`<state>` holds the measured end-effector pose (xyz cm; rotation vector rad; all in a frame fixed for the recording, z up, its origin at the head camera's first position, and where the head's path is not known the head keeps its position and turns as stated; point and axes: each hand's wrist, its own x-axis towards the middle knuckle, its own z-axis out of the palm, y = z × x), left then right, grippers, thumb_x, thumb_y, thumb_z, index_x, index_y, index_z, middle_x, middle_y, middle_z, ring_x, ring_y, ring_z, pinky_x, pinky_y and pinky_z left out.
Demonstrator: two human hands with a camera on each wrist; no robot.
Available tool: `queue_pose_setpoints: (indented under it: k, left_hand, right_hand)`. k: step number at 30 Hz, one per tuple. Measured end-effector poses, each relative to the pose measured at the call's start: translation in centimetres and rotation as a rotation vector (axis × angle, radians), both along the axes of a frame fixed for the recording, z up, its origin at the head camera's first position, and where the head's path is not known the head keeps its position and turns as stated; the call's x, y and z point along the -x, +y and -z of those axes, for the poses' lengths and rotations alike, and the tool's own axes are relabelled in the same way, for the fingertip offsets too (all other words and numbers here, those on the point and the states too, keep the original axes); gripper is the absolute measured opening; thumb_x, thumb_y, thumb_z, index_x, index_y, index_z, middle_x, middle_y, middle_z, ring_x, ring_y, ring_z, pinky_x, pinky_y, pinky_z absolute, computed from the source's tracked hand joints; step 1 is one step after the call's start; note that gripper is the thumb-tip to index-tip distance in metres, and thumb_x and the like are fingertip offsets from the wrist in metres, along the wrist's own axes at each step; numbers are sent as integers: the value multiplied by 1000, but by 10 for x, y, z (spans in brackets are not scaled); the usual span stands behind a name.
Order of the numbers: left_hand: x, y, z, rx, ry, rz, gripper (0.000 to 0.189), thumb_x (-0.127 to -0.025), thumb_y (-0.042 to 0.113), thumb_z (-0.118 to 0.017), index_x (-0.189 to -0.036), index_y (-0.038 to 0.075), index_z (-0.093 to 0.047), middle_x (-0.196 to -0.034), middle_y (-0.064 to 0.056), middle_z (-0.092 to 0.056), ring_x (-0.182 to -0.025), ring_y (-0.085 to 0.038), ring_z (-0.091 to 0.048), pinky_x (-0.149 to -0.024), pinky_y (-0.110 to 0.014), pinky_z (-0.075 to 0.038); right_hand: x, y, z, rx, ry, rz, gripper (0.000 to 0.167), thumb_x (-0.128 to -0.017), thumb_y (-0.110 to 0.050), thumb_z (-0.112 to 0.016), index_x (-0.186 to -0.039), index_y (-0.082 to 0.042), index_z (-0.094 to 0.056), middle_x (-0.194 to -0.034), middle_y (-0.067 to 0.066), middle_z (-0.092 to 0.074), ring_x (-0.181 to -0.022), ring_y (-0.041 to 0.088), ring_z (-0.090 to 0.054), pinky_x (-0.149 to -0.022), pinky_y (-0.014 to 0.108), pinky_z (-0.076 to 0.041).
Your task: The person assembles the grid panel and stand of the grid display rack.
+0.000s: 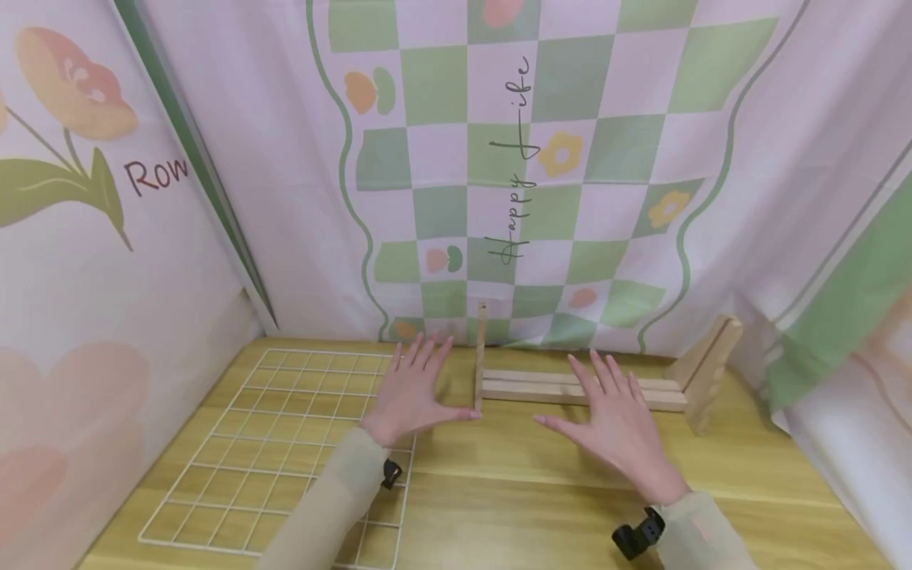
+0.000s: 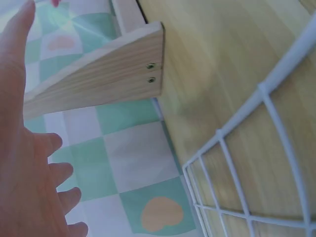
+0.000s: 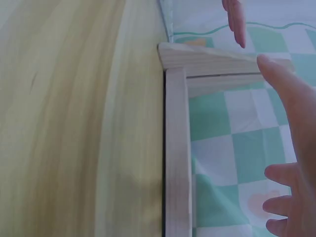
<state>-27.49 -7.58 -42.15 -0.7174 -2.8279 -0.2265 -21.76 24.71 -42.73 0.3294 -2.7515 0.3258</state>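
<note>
A light wooden rack (image 1: 584,389) stands at the back of the table, with two long rails between two upright end pieces. My left hand (image 1: 412,392) is spread beside its left end piece (image 1: 480,348), thumb pointing right. Two screw heads show low on that end piece (image 2: 113,74) in the left wrist view. My right hand (image 1: 620,427) is spread before the rails, its fingers pointing away from me and thumb to the left. In the right wrist view, the hand (image 3: 298,143) is apart from the front rail (image 3: 177,148). Neither hand holds anything.
A white wire grid panel (image 1: 211,465) lies flat on the left of the wooden table (image 1: 499,507), partly under my left forearm. Behind the rack hangs a checked green and white cloth (image 1: 502,214). More printed cloth (image 1: 64,317) closes off the left side.
</note>
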Motion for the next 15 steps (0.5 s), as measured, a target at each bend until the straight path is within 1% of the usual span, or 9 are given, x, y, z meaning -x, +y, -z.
queue_pose_setpoints:
  k: [1, 7, 12, 15]
  left_hand:
    - [-1, 0, -1, -11, 4, 7, 126, -73, 94, -51, -164, 15, -14, -168, -11, -6, -154, -33, -3, -121, -53, 2]
    - [-6, -2, -10, -61, 28, 33, 126, -73, 91, -57, -163, 13, -18, -168, -13, -14, -153, -34, -7, -123, -55, -6]
    - [-9, -6, -17, -135, 32, 59, 127, -72, 87, -64, -162, 9, -21, -166, -15, -21, -153, -34, -11, -123, -50, -5]
    - [-12, -9, -21, -174, 50, 76, 126, -71, 84, -68, -161, 7, -24, -164, -17, -25, -152, -36, -16, -123, -48, -6]
  right_hand:
    - [0, -1, -1, 10, 10, -3, 110, -83, -82, -58, -161, -11, -28, -164, 26, -19, -148, 49, -16, -119, 65, -8]
    - [-4, -9, -12, 81, 31, -20, 106, -85, -77, -61, -160, -10, -30, -164, 25, -19, -149, 48, -17, -121, 61, -8]
    - [-7, -16, -20, 141, 22, -31, 102, -88, -72, -62, -160, -8, -29, -164, 24, -18, -149, 47, -17, -120, 62, -10]
    - [-9, -19, -24, 182, 18, -39, 99, -90, -69, -63, -159, -6, -31, -164, 23, -19, -149, 46, -17, -119, 64, -14]
